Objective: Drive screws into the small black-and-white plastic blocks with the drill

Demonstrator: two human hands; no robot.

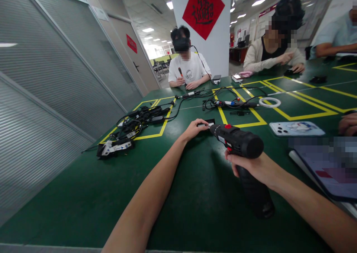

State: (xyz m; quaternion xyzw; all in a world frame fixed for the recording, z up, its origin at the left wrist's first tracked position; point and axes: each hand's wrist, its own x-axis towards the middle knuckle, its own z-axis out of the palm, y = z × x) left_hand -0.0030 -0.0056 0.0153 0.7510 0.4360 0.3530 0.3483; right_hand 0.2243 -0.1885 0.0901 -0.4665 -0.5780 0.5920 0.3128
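My right hand (249, 165) is wrapped round the grip of a black cordless drill (237, 139) with red switches. The drill points forward and left, its chuck end close to my left hand (196, 128). With its fingers, my left hand steadies a small black, flat piece (210, 121) on the green table. The drill's tip meets or nearly meets this piece; whether they touch I cannot tell. My left fingertips partly cover the piece, so its exact kind is unclear.
Tangled black cables (145, 121) lie at left by a black-and-white part (115, 148). More cables and a white ring (269, 102) lie ahead. At right are a phone (297, 128) and a tablet-like screen (329, 171). People sit across the green table (83, 208).
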